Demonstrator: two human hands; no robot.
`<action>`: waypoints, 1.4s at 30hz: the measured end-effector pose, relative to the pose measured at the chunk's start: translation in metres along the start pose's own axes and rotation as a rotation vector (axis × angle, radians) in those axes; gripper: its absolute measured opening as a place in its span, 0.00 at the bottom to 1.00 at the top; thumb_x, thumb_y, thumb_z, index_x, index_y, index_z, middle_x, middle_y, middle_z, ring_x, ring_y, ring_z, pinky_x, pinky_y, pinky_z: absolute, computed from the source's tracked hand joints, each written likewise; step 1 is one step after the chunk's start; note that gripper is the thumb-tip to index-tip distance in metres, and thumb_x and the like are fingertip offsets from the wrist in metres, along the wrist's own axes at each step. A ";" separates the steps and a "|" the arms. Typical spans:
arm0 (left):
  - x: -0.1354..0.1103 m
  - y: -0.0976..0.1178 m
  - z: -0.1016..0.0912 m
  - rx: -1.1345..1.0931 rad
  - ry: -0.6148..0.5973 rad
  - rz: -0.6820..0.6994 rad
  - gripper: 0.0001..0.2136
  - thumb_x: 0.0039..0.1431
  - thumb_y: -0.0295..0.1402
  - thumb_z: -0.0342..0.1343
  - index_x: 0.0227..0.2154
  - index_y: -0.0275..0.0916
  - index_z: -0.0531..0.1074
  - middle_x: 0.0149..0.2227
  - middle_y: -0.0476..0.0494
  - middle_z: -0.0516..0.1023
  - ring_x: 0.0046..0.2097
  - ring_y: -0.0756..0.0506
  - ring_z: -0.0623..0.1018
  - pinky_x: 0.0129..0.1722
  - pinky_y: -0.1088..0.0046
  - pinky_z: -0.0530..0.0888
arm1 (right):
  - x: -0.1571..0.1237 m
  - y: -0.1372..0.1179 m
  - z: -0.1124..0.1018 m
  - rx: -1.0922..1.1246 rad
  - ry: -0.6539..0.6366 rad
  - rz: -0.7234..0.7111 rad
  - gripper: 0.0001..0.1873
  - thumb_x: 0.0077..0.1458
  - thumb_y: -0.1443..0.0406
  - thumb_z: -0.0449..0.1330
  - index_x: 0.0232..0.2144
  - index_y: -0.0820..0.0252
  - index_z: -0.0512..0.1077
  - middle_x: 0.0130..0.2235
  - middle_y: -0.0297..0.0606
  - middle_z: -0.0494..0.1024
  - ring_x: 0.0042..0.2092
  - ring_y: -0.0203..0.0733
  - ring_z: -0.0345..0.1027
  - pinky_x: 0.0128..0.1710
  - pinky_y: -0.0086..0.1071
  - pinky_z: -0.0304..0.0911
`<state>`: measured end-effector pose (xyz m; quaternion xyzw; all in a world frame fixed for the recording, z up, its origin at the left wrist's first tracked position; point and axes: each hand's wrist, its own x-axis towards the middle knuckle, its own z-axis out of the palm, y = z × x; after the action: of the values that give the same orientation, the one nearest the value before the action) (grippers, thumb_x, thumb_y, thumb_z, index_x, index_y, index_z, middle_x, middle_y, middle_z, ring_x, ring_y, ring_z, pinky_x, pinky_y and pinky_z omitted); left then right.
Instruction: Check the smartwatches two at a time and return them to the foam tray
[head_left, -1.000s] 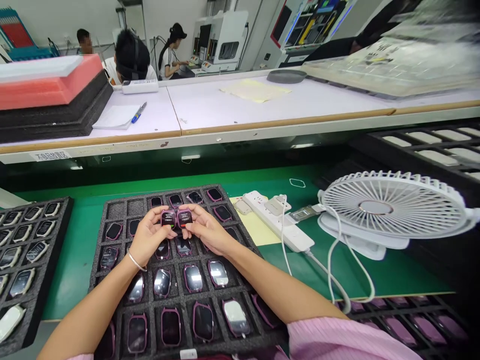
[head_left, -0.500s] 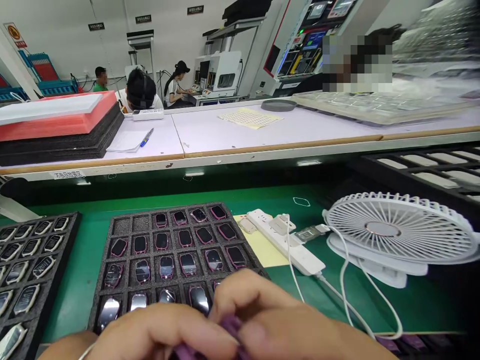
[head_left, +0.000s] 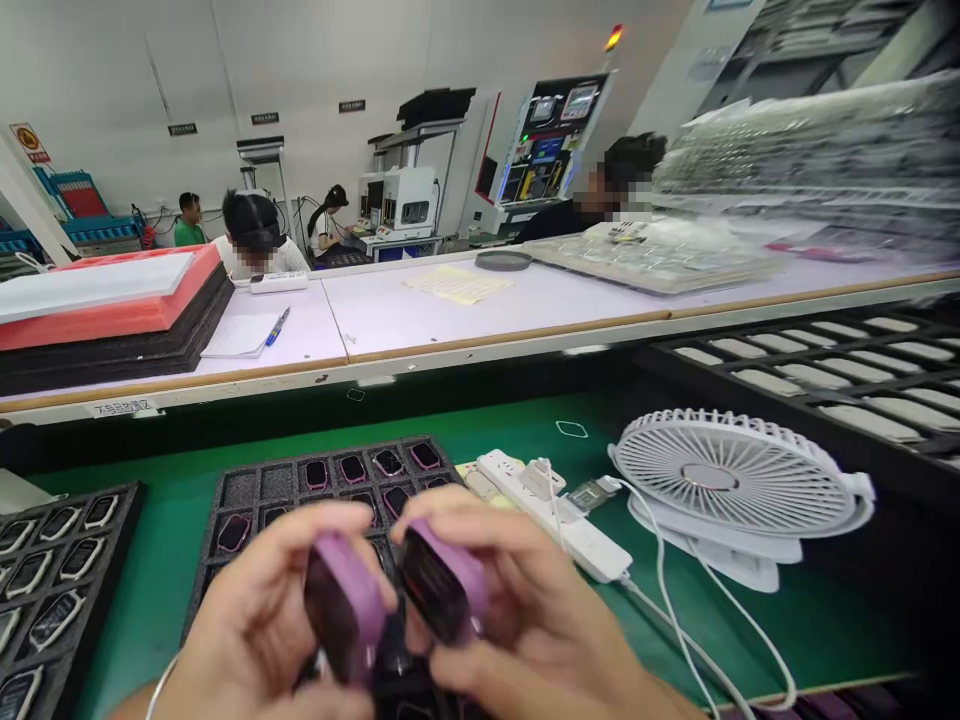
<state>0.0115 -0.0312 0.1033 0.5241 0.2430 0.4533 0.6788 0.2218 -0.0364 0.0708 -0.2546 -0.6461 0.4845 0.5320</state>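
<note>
Close to the camera, my left hand (head_left: 270, 620) grips a purple-framed smartwatch body (head_left: 341, 610) with a dark screen. My right hand (head_left: 517, 610) grips a matching purple-framed watch body (head_left: 439, 580). The two devices are held side by side, tilted, and nearly touching. Below them lies a black foam tray (head_left: 244, 490) with several similar watches seated in its compartments. My hands hide the front part of this tray.
A second foam tray of watches (head_left: 52, 570) lies to the left on the green bench mat (head_left: 157, 530). To the right are a white power strip (head_left: 551, 515) and a white clip fan (head_left: 731, 478) with cables. A raised white shelf (head_left: 480, 310) runs behind, and co-workers sit beyond it.
Both hands have risen toward the camera, bringing the two purple watches into close view. The head view has tilted upward, showing more of the room.
</note>
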 end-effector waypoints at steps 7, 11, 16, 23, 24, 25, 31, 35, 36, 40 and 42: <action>0.064 -0.030 -0.032 0.201 0.300 0.082 0.31 0.47 0.30 0.69 0.57 0.42 0.68 0.48 0.39 0.78 0.49 0.41 0.79 0.45 0.70 0.77 | 0.055 0.045 -0.011 0.455 0.101 0.268 0.27 0.55 0.67 0.67 0.56 0.49 0.68 0.48 0.39 0.77 0.38 0.37 0.76 0.42 0.35 0.71; 0.071 -0.037 -0.038 0.242 0.368 0.071 0.33 0.46 0.31 0.69 0.57 0.40 0.67 0.47 0.39 0.77 0.44 0.43 0.78 0.31 0.76 0.75 | 0.070 0.056 -0.014 0.575 0.114 0.383 0.21 0.56 0.63 0.66 0.52 0.55 0.70 0.45 0.42 0.80 0.34 0.37 0.75 0.35 0.32 0.69; 0.077 -0.033 -0.037 0.278 0.422 0.186 0.32 0.44 0.30 0.68 0.55 0.39 0.67 0.46 0.41 0.75 0.38 0.48 0.76 0.28 0.80 0.74 | 0.093 0.056 -0.008 0.558 0.148 0.305 0.16 0.59 0.54 0.62 0.44 0.57 0.73 0.39 0.39 0.81 0.26 0.34 0.71 0.25 0.29 0.63; 0.074 -0.035 -0.041 0.299 0.419 0.202 0.30 0.51 0.30 0.61 0.59 0.40 0.63 0.43 0.45 0.75 0.28 0.54 0.74 0.30 0.75 0.74 | 0.096 0.065 -0.007 0.513 0.122 0.312 0.21 0.57 0.49 0.63 0.43 0.59 0.74 0.35 0.38 0.80 0.24 0.34 0.70 0.25 0.30 0.61; 0.074 -0.037 -0.042 0.283 0.411 0.191 0.30 0.52 0.31 0.60 0.60 0.40 0.63 0.43 0.45 0.75 0.27 0.54 0.75 0.29 0.76 0.74 | 0.095 0.067 -0.007 0.509 0.117 0.308 0.21 0.56 0.49 0.63 0.43 0.59 0.74 0.35 0.37 0.80 0.24 0.34 0.70 0.25 0.30 0.61; 0.074 -0.038 -0.044 0.269 0.404 0.182 0.30 0.52 0.31 0.60 0.60 0.40 0.63 0.43 0.45 0.74 0.27 0.54 0.75 0.29 0.76 0.74 | 0.093 0.068 -0.007 0.501 0.112 0.298 0.21 0.56 0.49 0.64 0.44 0.59 0.74 0.34 0.36 0.79 0.25 0.35 0.70 0.26 0.30 0.61; 0.074 -0.042 -0.048 0.242 0.355 0.195 0.29 0.54 0.31 0.60 0.60 0.39 0.63 0.45 0.44 0.74 0.28 0.54 0.77 0.30 0.75 0.76 | 0.090 0.070 -0.009 0.457 0.057 0.269 0.22 0.59 0.50 0.62 0.47 0.59 0.72 0.32 0.35 0.77 0.28 0.36 0.71 0.29 0.31 0.61; 0.074 -0.041 -0.048 0.252 0.330 0.209 0.28 0.55 0.29 0.59 0.60 0.39 0.63 0.46 0.44 0.74 0.29 0.54 0.78 0.31 0.75 0.76 | 0.089 0.069 -0.010 0.457 0.053 0.281 0.19 0.60 0.56 0.60 0.50 0.59 0.69 0.30 0.35 0.77 0.28 0.37 0.71 0.30 0.31 0.61; 0.075 -0.040 -0.048 0.253 0.325 0.208 0.28 0.55 0.29 0.59 0.60 0.39 0.63 0.45 0.44 0.74 0.29 0.53 0.78 0.31 0.75 0.76 | 0.089 0.068 -0.010 0.459 0.056 0.281 0.19 0.59 0.59 0.60 0.51 0.58 0.68 0.31 0.35 0.77 0.29 0.37 0.72 0.30 0.31 0.61; 0.078 -0.039 -0.048 0.252 0.304 0.208 0.28 0.53 0.27 0.59 0.58 0.39 0.64 0.45 0.44 0.75 0.30 0.53 0.79 0.31 0.75 0.77 | 0.088 0.065 -0.011 0.433 0.058 0.263 0.23 0.51 0.71 0.60 0.51 0.56 0.68 0.36 0.33 0.77 0.30 0.35 0.72 0.32 0.31 0.63; 0.079 -0.040 -0.048 0.253 0.301 0.212 0.27 0.53 0.26 0.59 0.57 0.39 0.65 0.45 0.45 0.75 0.29 0.53 0.79 0.31 0.75 0.77 | 0.088 0.064 -0.012 0.400 0.048 0.256 0.25 0.48 0.73 0.59 0.50 0.56 0.68 0.36 0.32 0.77 0.30 0.34 0.72 0.32 0.30 0.63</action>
<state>0.0246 0.0600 0.0617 0.5543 0.3400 0.5610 0.5123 0.1943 0.0679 0.0512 -0.2354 -0.4867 0.6600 0.5215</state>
